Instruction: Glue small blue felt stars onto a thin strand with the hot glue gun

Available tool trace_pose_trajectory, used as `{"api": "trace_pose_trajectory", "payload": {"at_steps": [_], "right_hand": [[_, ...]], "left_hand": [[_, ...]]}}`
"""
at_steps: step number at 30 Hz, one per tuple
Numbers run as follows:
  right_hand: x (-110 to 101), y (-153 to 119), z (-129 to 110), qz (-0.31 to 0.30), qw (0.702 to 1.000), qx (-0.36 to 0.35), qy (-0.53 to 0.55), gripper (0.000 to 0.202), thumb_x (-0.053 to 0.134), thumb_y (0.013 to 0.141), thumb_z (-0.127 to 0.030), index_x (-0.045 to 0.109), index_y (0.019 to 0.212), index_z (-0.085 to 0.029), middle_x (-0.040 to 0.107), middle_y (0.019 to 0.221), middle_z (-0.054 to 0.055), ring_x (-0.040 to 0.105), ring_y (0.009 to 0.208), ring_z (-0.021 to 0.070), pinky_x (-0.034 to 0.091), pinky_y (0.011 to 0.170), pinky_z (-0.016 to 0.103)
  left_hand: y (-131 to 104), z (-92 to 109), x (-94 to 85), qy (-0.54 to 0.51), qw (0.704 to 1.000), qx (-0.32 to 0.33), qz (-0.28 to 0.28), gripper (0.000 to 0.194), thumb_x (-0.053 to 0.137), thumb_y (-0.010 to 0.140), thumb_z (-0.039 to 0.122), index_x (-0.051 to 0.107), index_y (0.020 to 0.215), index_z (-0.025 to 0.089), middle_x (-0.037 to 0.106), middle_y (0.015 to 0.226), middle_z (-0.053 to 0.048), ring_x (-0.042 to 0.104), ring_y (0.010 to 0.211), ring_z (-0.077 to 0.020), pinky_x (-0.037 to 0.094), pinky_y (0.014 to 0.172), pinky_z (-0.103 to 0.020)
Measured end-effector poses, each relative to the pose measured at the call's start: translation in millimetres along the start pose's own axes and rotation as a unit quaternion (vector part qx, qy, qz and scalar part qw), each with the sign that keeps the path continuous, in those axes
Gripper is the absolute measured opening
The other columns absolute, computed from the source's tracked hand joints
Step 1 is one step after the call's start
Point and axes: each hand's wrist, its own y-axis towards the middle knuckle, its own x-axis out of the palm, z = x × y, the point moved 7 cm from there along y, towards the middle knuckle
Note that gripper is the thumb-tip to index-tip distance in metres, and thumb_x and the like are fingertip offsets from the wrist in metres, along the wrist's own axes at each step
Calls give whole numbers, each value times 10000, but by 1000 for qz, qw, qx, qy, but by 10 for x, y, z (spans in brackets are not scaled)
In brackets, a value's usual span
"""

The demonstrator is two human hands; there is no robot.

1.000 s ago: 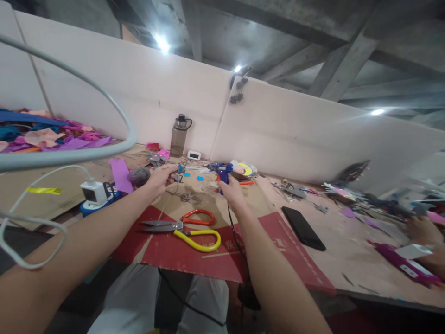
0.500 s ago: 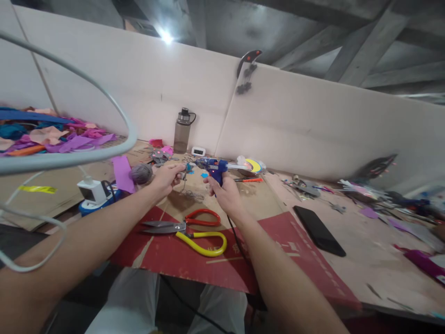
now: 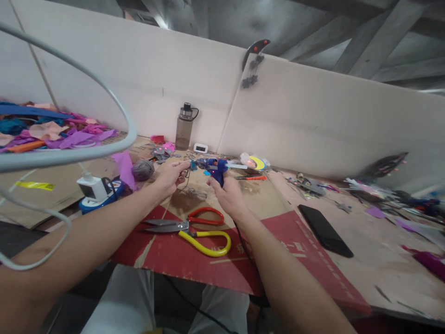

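Nearer the left hand (image 3: 172,177) than a second ago, the glue gun (image 3: 218,171) now points its nozzle at the small blue piece (image 3: 193,165), above the far half of the cardboard sheet (image 3: 269,200); contact is unclear. Left fingertips pinch that piece; the right hand (image 3: 227,192) wraps the gun's handle. Steady wrists and fingers clear of the likely hot tip should serve best. Scissors (image 3: 183,226) and the trailing black cord (image 3: 239,233) crowd the near edge between the forearms.
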Motion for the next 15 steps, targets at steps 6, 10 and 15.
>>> {"api": "trace_pose_trajectory", "payload": {"at_steps": [6,10,15], "right_hand": [[14,-8,31,2,1000,2,-4,199,490,857,-353,585,945,-202,674,803,64,597,721,215,436,680,327],[21,-7,41,5,1000,-1,-3,215,498,855,-367,582,971,-206,661,792,60,588,718,217,440,689,332],[31,-5,60,2,1000,3,-14,269,483,866,-385,570,1037,-197,664,808,69,594,727,227,447,716,354]], "left_hand": [[-15,-7,22,-7,1000,-5,-7,234,806,575,195,612,685,122,532,586,48,401,408,-11,216,354,-134],[-10,-17,27,-9,1000,-7,-13,234,805,578,188,611,688,119,510,573,53,402,412,-12,213,358,-130],[-25,2,34,-8,1000,-3,-7,205,784,602,173,603,679,115,520,583,47,393,411,-6,215,360,-124]]}}
